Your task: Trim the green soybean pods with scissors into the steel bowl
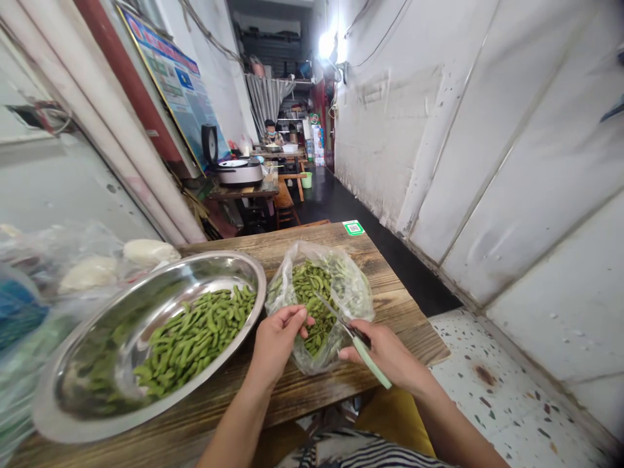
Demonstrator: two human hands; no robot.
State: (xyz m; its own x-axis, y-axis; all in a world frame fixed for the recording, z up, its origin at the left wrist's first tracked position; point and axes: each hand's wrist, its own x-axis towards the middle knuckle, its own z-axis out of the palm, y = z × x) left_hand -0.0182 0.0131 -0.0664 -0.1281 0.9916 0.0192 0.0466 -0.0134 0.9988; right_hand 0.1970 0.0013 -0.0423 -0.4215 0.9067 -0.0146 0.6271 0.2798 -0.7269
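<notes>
My right hand (383, 351) grips a pair of scissors (363, 357) with pale green handles. Their blades are parted and point up and left over a clear plastic bag (358, 292). Green edamame pods (316, 279) fill the bag, which stands with its mouth spread wide. At the bag's near left edge, my left hand (280, 338) has thumb and fingers pinched together; what lies between the fingertips is too small to make out against the pods. Left of the bag sits a large steel basin (160, 416), with more edamame pods (205, 335) heaped in its right half.
All this rests on a wooden table (404, 305) with a QR-code sticker (353, 227) at its far edge. Plastic bags (92, 273) crowd the left side. Beyond are a rice cooker (238, 172), a green bucket (306, 180) and a seated person (272, 135). A wall runs along the right.
</notes>
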